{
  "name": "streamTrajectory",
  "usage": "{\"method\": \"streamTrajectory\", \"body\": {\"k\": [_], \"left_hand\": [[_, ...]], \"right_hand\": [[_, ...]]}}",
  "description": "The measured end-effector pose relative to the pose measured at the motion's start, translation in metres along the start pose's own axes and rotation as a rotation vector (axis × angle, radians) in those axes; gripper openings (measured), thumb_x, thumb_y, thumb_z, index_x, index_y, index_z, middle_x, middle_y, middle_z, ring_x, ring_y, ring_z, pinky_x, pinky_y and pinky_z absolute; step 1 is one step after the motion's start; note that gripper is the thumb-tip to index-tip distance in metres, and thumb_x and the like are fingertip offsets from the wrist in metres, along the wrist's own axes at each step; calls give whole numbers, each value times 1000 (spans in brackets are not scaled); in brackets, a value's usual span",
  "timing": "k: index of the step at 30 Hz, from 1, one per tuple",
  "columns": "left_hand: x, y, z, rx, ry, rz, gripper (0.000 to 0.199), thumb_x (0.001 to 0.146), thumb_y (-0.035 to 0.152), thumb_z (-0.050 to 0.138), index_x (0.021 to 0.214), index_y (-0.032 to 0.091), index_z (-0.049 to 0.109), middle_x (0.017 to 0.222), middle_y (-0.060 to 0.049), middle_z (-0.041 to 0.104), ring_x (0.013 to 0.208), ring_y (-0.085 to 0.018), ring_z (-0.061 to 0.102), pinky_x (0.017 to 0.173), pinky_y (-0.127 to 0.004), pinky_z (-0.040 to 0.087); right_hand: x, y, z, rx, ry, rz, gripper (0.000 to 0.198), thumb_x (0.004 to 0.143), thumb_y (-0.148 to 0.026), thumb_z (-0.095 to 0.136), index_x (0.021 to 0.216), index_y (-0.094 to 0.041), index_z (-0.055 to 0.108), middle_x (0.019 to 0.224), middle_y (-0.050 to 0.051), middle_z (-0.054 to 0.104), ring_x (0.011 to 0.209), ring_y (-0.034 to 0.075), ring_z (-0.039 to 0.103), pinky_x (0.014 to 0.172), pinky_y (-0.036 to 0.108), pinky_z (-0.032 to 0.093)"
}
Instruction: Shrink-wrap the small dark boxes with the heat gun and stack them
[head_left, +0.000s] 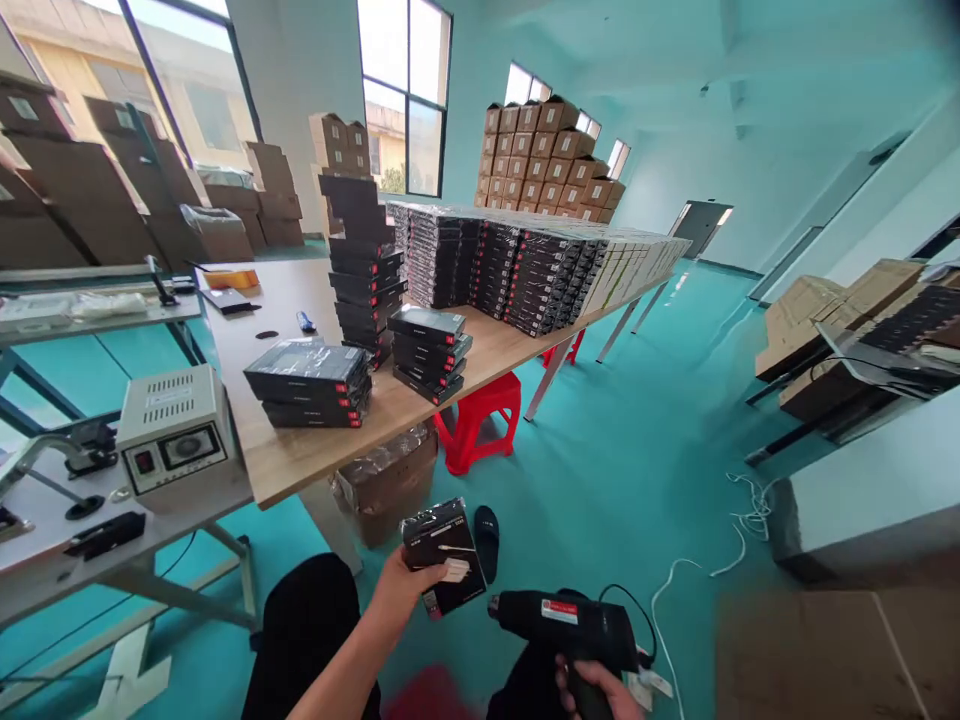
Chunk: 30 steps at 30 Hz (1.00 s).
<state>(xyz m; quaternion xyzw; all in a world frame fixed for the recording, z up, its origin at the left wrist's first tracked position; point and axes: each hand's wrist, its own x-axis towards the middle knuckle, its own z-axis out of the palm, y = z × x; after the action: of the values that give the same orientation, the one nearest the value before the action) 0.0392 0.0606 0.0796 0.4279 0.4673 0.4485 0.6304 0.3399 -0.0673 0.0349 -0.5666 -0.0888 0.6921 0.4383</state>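
My left hand [409,583] is closed around the side of a small black product box [448,545] with a white printed picture, held tilted above the floor between my knees. Its upper end looks glossy, like clear film. In my right hand [600,688] is the handle of a black heat gun [562,618] with a red and white label. The gun's nozzle points left at the box, a short gap from its lower right side. On the wooden table ahead sit a low stack of black boxes [309,375] and another short stack [429,348].
Taller stacks of black boxes [367,270] and long rows of wrapped boxes [532,270] cover the table [289,470]. A red stool [484,420] and carton [394,490] stand beneath. At left is a metal control unit [176,430]. A white cable [664,600] trails across the floor.
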Motion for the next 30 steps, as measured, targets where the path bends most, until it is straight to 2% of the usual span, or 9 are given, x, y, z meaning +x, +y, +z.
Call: {"method": "streamTrajectory", "body": {"k": [2, 4, 6, 9, 12, 18, 30], "left_hand": [[-1, -53, 6, -183, -2, -131, 47, 56, 34, 82, 97, 14, 70, 93, -12, 74, 90, -31, 67, 83, -41, 52], [-6, -91, 3, -217, 36, -182, 50, 51, 30, 84, 96, 14, 70, 93, -10, 74, 90, -29, 67, 86, -40, 50], [-9, -114, -4, -173, 46, -226, 53, 46, 27, 86, 95, 15, 69, 89, -9, 74, 86, -29, 67, 84, -41, 51], [-10, -131, -12, -82, -42, -243, 52, 48, 25, 85, 97, 14, 67, 88, -7, 73, 85, -27, 67, 81, -40, 51], [-7, -135, -12, -14, -127, -216, 46, 54, 25, 81, 96, 14, 66, 90, -8, 72, 87, -26, 66, 81, -38, 50], [-11, -127, -9, 211, -142, -188, 31, 56, 22, 78, 86, 19, 70, 80, -4, 71, 86, -28, 64, 78, -35, 48], [-21, -105, -5, 437, -158, -139, 17, 60, 27, 74, 74, 20, 69, 74, -4, 68, 87, -30, 62, 72, -32, 41]], "right_hand": [[-8, 2, -9, 149, -39, 28, 26, 66, -30, 76, 85, -13, 68, 71, 4, 67, 57, 12, 58, 50, 22, 47], [-22, 0, -13, 206, -53, 3, 26, 72, -29, 71, 93, -13, 69, 76, 4, 68, 61, 12, 59, 54, 22, 47], [-42, -6, -13, 203, -64, -11, 25, 77, -28, 67, 98, -14, 68, 81, 4, 69, 65, 13, 60, 58, 23, 48], [-73, -18, -3, 120, -71, -3, 27, 80, -26, 63, 103, -14, 67, 92, 8, 70, 77, 17, 64, 62, 26, 49], [-96, -29, 14, -9, -44, -4, 28, 80, -25, 62, 104, -12, 67, 104, 13, 69, 90, 22, 65, 63, 27, 48], [-111, -38, 44, -154, -58, 9, 26, 81, -25, 60, 103, -12, 67, 90, 9, 69, 71, 16, 62, 61, 26, 49], [-103, -37, 49, -265, -62, -15, 27, 79, -26, 60, 102, -12, 65, 84, 8, 68, 67, 17, 63, 55, 27, 48]]}}
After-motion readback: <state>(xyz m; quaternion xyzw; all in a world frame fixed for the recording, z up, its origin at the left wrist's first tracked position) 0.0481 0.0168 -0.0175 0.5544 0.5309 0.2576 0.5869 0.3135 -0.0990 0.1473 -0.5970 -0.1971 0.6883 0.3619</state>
